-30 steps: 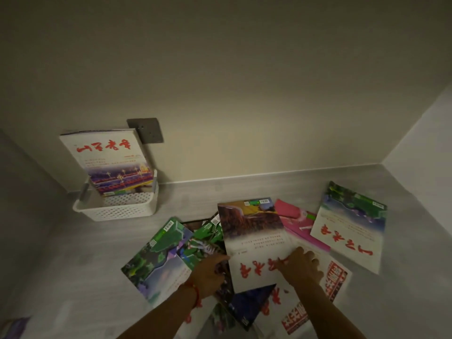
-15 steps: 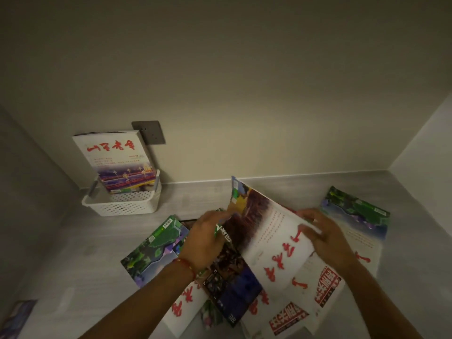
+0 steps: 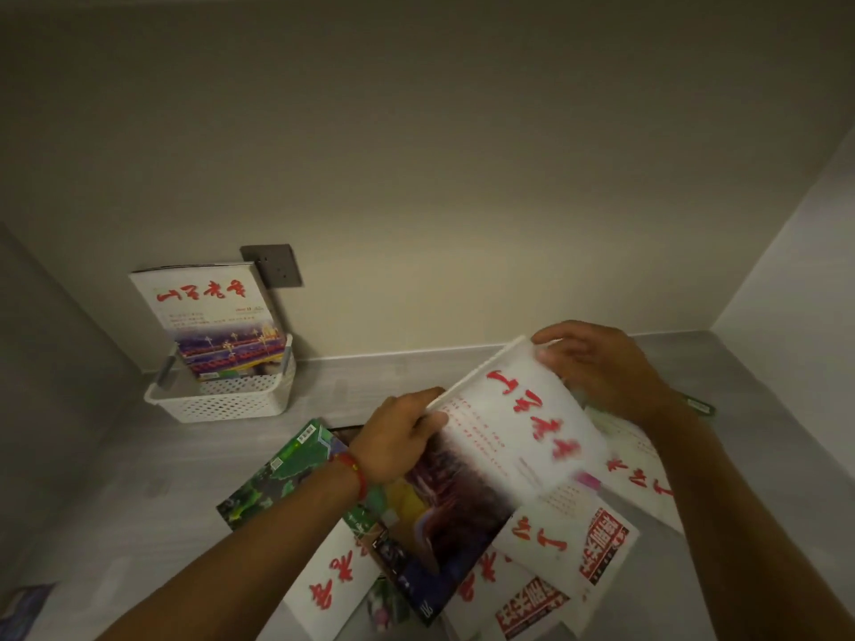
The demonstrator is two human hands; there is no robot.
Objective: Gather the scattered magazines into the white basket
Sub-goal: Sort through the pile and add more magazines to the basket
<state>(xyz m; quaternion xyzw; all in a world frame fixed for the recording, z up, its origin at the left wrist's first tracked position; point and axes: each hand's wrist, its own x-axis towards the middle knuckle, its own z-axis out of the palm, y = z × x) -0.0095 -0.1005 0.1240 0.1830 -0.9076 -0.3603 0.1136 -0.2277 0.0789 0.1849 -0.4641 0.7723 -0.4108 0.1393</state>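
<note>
Holding one white red-lettered magazine (image 3: 513, 437) raised at frame centre.
Left hand (image 3: 398, 437) grips its left edge, right hand (image 3: 597, 367) its top corner; white perforated plastic basket (image 3: 222, 400) sits upper left.

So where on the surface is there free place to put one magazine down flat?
Bare surface lies between the white basket and the back wall's right corner, and left of the green magazine, in front of the basket. The magazine pile under both hands crowds the near centre and right.
</note>
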